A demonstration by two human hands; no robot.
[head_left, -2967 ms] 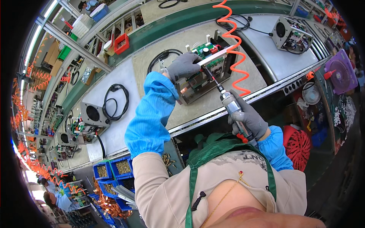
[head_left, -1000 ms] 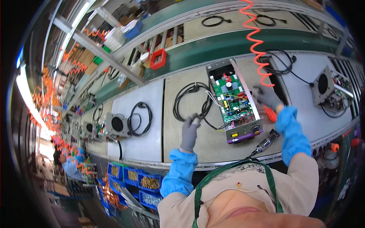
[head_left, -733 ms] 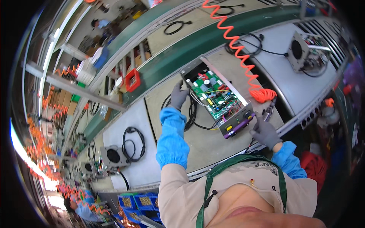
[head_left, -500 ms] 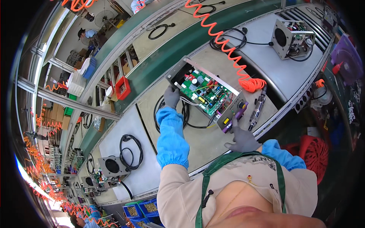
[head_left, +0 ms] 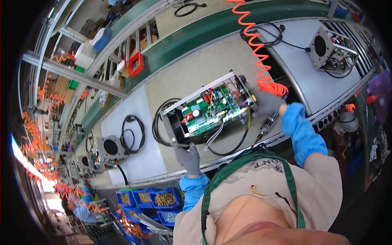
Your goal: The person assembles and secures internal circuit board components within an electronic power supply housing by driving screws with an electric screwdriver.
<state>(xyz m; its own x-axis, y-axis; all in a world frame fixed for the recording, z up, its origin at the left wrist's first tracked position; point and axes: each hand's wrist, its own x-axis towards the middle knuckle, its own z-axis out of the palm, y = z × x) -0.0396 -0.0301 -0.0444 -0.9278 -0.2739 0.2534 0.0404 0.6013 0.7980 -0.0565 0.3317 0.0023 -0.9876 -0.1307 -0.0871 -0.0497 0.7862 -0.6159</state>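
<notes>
An open-cased electronic unit (head_left: 216, 107) lies in front of me, with a green circuit board, a metal side rail and a dark fan end panel. My left hand (head_left: 188, 158), in a grey glove, grips the near corner of that fan end. By the knob end of the unit is my right hand (head_left: 267, 104), gloved too and smeared by motion, so its fingers cannot be read. Partly beneath it lies a power screwdriver (head_left: 267, 124) joined to an orange coiled hose (head_left: 261, 61). A black power cord (head_left: 156, 122) loops behind the unit and along its near side.
Another open unit (head_left: 326, 49) stands at the far right, and one more (head_left: 111, 148) at the left beside a coiled cord (head_left: 132, 134). Blue bins (head_left: 165, 198) of small metal parts sit below the bench at left. A red bin (head_left: 136, 64) stands beyond the bench.
The unit has turned, its fan end swinging nearer to me and its knob end away. My left hand has come nearer with it; my right hand has moved away from me over the screwdriver.
</notes>
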